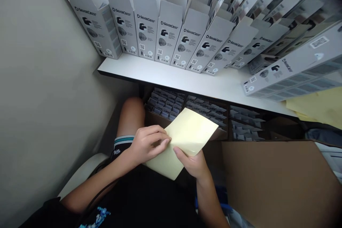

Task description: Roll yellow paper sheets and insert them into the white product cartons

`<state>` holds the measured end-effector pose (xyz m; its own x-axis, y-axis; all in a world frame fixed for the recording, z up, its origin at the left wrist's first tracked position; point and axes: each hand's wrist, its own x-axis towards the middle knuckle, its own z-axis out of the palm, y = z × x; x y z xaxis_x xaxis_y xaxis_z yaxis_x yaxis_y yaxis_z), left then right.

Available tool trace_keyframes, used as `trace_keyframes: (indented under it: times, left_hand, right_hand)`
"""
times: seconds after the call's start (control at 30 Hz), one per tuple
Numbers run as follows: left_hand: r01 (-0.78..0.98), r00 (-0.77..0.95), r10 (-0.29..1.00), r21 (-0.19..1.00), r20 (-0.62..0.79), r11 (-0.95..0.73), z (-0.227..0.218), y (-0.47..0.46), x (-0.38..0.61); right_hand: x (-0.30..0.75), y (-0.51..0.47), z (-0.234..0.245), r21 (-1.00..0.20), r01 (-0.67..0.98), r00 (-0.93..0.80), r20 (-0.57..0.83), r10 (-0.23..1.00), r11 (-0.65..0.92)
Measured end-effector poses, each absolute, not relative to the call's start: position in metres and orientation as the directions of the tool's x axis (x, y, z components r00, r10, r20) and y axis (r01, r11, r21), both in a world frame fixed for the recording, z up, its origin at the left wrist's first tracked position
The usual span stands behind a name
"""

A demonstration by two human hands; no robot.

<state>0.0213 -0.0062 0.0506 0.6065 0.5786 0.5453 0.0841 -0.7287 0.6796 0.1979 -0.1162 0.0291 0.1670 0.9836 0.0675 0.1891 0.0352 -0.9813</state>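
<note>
A pale yellow sheet [196, 128], smooth and slightly shiny, is held over my lap at a slant. My right hand [196, 162] grips its lower right edge, the thumb on top and the other fingers hidden beneath. My left hand [151, 142] lies over the sheet's left part, with thumb and forefinger pinched together near its middle. What is between those fingertips, if anything, is too small to make out. The sheet's lower corner hangs toward my dark shirt.
Open grey SilverCrest boxes [145, 30] stand in a row on a white table [160, 73]. Another box [294, 67] lies tilted at the right, near more yellow sheets [317, 105]. Beneath are cartons of packed small boxes [165, 101] and a large cardboard flap [275, 181]. A wall [40, 96] borders the left.
</note>
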Motion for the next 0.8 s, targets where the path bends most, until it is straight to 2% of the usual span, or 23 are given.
trace_keyframes:
  times: [0.17,0.37,0.47,0.53,0.6,0.7,0.8]
  left_hand:
    - [0.061,0.633,0.577,0.710,0.516,-0.702,0.050,-0.004,0.020]
    - [0.022,0.640,0.610,0.782,0.468,-0.622,0.050,-0.004,0.017]
    - [0.029,0.568,0.681,0.816,0.462,-0.578,0.050,0.000,0.014]
    - [0.038,0.463,0.760,0.846,0.456,-0.531,0.048,0.005,0.011]
    - [0.043,0.348,0.835,0.883,0.426,-0.468,0.044,0.012,0.008]
    - [0.035,0.285,0.898,0.933,0.335,-0.358,0.031,0.021,0.006]
    - [0.049,0.246,0.944,0.969,0.222,-0.240,0.016,0.023,0.004]
  right_hand:
    - [0.199,-0.116,0.030,-0.984,0.176,0.156,0.065,0.986,0.037]
    - [0.197,-0.114,0.031,-0.992,0.124,0.169,-0.015,0.985,-0.037]
    - [0.202,-0.113,0.031,-0.993,0.090,0.202,-0.051,0.978,-0.070]
    - [0.213,-0.109,0.031,-0.998,0.009,0.286,-0.055,0.957,-0.060]
    - [0.233,-0.098,0.031,-0.992,-0.123,0.459,-0.029,0.888,0.031]
    - [0.270,-0.067,0.036,-0.931,-0.267,0.728,-0.025,0.685,0.249]
    - [0.299,-0.030,0.044,-0.873,-0.309,0.848,-0.073,0.524,0.378]
